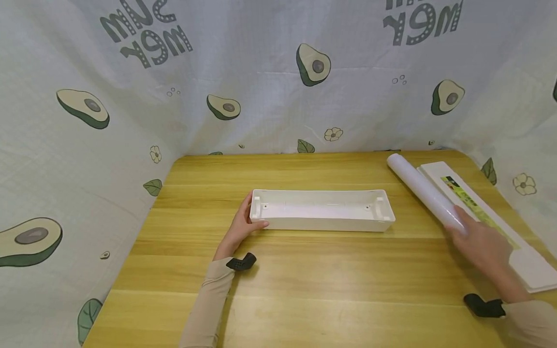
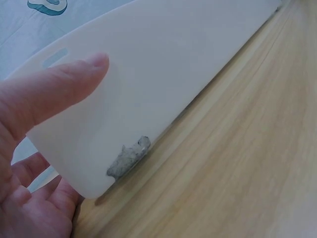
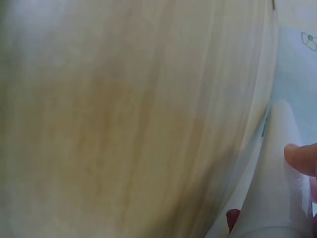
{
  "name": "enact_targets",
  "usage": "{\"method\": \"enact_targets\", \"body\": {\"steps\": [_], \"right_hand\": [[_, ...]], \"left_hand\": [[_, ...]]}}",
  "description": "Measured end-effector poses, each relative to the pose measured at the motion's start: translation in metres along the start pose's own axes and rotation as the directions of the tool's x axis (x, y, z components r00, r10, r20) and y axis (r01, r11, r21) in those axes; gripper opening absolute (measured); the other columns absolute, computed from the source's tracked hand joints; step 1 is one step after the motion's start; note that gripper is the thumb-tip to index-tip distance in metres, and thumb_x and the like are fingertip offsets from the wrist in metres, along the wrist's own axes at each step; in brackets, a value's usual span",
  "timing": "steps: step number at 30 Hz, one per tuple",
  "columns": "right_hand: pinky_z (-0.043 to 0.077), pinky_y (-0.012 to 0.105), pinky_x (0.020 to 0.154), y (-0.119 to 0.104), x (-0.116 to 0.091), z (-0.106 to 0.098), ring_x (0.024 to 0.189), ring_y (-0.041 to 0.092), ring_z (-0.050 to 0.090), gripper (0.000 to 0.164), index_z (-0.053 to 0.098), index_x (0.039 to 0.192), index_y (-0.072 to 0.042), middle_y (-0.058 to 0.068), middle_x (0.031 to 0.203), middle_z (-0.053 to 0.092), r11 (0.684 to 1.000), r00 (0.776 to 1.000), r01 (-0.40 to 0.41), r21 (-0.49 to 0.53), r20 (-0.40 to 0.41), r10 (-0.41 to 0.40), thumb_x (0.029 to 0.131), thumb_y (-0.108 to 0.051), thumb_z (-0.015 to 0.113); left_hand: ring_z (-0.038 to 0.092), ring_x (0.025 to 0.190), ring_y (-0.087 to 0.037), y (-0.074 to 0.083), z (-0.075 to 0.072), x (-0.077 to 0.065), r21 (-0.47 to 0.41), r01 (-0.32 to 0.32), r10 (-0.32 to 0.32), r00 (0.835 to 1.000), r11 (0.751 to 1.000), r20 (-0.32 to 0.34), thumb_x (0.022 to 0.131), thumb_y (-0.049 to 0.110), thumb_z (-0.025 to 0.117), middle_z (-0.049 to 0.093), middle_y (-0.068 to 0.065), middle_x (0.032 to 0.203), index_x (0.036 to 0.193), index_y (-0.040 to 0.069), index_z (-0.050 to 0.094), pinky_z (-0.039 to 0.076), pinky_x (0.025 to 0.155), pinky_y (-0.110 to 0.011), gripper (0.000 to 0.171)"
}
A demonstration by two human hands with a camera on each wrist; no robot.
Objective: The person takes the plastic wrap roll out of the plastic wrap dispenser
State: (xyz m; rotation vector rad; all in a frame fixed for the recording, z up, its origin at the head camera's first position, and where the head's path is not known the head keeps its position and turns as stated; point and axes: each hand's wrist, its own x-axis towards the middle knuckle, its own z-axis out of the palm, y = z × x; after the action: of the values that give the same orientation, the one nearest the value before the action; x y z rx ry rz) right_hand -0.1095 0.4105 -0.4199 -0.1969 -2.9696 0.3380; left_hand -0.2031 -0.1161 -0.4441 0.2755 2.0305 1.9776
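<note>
A long white plastic box (image 1: 322,224) sits on the table with its top open, showing a bracket inside at each end. My left hand (image 1: 241,224) grips its left end; in the left wrist view the thumb lies on the box's side wall (image 2: 163,64), above a torn grey patch (image 2: 129,157). At the right, my right hand (image 1: 485,246) holds a roll of film (image 1: 419,186), pale and glossy, by its near end. Beneath and beside that hand lies a long flat white lid (image 1: 533,266) with a yellow-green label.
The wooden table (image 1: 330,285) runs between the two hands. Its back edge meets a hanging cloth (image 1: 270,72) printed with avocados and leaves, which also covers the sides. A black wrist mount (image 1: 241,262) sits on the left sleeve, and another (image 1: 483,306) on the right.
</note>
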Motion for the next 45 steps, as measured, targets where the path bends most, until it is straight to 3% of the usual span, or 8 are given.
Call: {"method": "enact_targets", "body": {"steps": [8, 16, 25, 29, 36, 45], "right_hand": [[0.034, 0.046, 0.043, 0.000, -0.002, -0.001, 0.066, 0.054, 0.051, 0.066, 0.027, 0.145, -0.002, 0.048, 0.100, 0.048, 1.000, 1.000, 0.000, -0.018, 0.000, 0.000, 0.093, -0.037, 0.049], [0.032, 0.042, 0.042, 0.000, -0.001, -0.001, 0.066, 0.051, 0.052, 0.068, 0.025, 0.146, -0.003, 0.046, 0.104, 0.048, 0.999, 0.999, -0.023, -0.026, 0.024, 0.023, 0.094, -0.040, 0.048], [0.031, 0.040, 0.042, 0.007, 0.000, 0.001, 0.065, 0.051, 0.052, 0.071, 0.026, 0.145, -0.002, 0.047, 0.106, 0.048, 1.000, 0.999, 0.005, -0.003, 0.035, -0.005, 0.093, -0.043, 0.050], [0.031, 0.038, 0.042, 0.009, 0.000, 0.002, 0.064, 0.049, 0.052, 0.072, 0.027, 0.145, -0.001, 0.047, 0.107, 0.048, 1.000, 0.999, 0.012, -0.002, 0.044, -0.012, 0.092, -0.045, 0.050], [0.033, 0.037, 0.046, 0.008, 0.001, 0.001, 0.067, 0.043, 0.051, 0.076, 0.022, 0.146, 0.001, 0.045, 0.111, 0.046, 1.000, 0.990, 0.014, -0.013, 0.139, -0.012, 0.093, -0.048, 0.046], [0.031, 0.035, 0.044, 0.006, 0.003, -0.002, 0.066, 0.042, 0.051, 0.076, 0.023, 0.145, 0.002, 0.046, 0.110, 0.046, 1.000, 0.989, 0.015, -0.025, 0.145, -0.011, 0.093, -0.049, 0.046]], "left_hand": [[0.036, 0.133, -0.036, -0.003, 0.001, 0.002, -0.023, -0.009, 0.009, 1.000, 1.000, 0.000, 0.078, -0.010, 0.066, 0.027, -0.016, 0.153, 0.152, 0.017, 0.006, 0.044, 0.085, -0.009, 0.100], [0.040, 0.131, -0.032, -0.024, -0.005, 0.012, 0.018, -0.049, 0.049, 0.999, 0.999, -0.010, 0.078, -0.003, 0.071, 0.031, -0.011, 0.151, 0.152, 0.025, 0.010, 0.046, 0.088, -0.013, 0.100], [0.040, 0.131, -0.033, -0.025, -0.006, 0.013, 0.020, -0.053, 0.054, 0.999, 0.998, -0.010, 0.078, -0.004, 0.070, 0.032, -0.011, 0.151, 0.152, 0.025, 0.010, 0.044, 0.088, -0.011, 0.099], [0.040, 0.131, -0.032, -0.023, -0.005, 0.012, 0.028, -0.049, 0.049, 0.999, 0.998, -0.014, 0.078, -0.005, 0.070, 0.031, -0.010, 0.151, 0.152, 0.025, 0.010, 0.045, 0.088, -0.012, 0.099], [0.037, 0.133, -0.035, -0.010, -0.002, 0.006, 0.001, -0.015, 0.015, 1.000, 1.000, 0.000, 0.078, -0.007, 0.068, 0.027, -0.015, 0.153, 0.153, 0.018, 0.006, 0.045, 0.086, -0.010, 0.100], [0.037, 0.133, -0.034, 0.001, 0.000, 0.000, 0.008, 0.011, -0.011, 1.000, 1.000, -0.002, 0.078, -0.007, 0.068, 0.026, -0.014, 0.153, 0.153, 0.018, 0.005, 0.045, 0.086, -0.010, 0.100]]}}
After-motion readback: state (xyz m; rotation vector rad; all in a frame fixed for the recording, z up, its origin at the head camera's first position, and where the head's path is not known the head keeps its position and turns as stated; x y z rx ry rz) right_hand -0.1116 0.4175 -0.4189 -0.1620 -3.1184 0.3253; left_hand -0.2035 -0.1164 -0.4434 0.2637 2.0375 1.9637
